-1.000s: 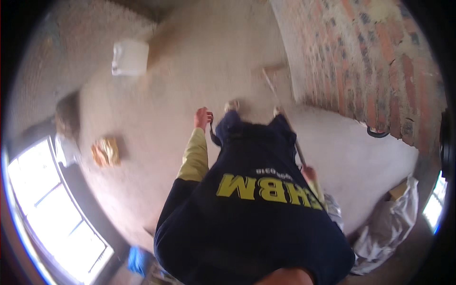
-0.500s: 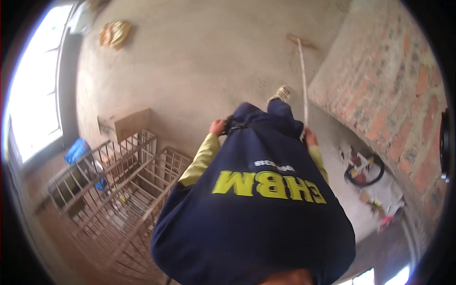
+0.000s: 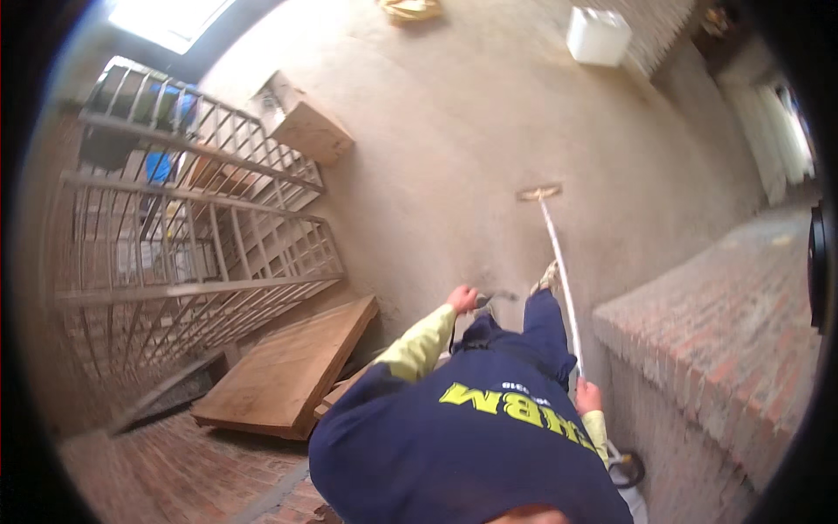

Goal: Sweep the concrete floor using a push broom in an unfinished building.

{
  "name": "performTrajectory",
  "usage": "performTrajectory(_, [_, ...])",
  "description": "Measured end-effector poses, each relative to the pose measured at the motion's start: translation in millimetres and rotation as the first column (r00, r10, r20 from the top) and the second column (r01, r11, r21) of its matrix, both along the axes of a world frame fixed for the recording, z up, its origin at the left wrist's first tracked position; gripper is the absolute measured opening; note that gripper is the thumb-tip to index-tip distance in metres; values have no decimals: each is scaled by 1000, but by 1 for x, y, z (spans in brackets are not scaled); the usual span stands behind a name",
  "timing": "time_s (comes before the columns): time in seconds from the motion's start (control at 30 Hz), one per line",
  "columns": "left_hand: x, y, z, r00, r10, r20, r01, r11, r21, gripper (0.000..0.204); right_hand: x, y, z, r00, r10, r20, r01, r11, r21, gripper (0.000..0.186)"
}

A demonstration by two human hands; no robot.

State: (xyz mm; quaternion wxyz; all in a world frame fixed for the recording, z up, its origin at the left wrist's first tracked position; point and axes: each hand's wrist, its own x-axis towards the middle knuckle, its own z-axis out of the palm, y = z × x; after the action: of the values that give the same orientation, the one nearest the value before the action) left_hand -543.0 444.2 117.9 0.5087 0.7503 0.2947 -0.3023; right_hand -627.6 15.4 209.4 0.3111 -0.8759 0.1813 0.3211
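In my right hand (image 3: 587, 396), closed beside my hip, is the upper end of the long pale handle of a push broom (image 3: 563, 279). Its wide wooden head (image 3: 539, 192) lies on the concrete floor ahead of my feet. My left hand (image 3: 463, 299) is raised in front of my waist, its fingers curled round a small dark thing (image 3: 496, 298) that I cannot make out. A shoe (image 3: 547, 277) shows just left of the handle. My dark blue vest hides part of my right forearm.
To the left stand metal railings (image 3: 201, 148) and a wooden box (image 3: 312, 133). A wooden panel (image 3: 288, 371) leans nearer me. A low brick wall (image 3: 698, 349) runs along the right. Farther off are a white container (image 3: 599, 37) and a yellowish bag (image 3: 410, 9).
My view has turned and shifted, bringing the white container and wooden panel into sight. The broom remains in my right hand. My left hand has moved away from my waist.
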Motion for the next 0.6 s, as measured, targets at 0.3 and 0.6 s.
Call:
performTrajectory(0.3, [-179, 98, 22, 654, 666, -359, -710, 704, 15, 29, 148, 153, -61, 916, 377, -138, -374, 926, 46, 48])
performTrajectory(0.6, [25, 165, 43, 797, 563, -217, -589, 805, -74, 33, 388, 370, -142, 935, 144, -324, -29, 942, 334, 46])
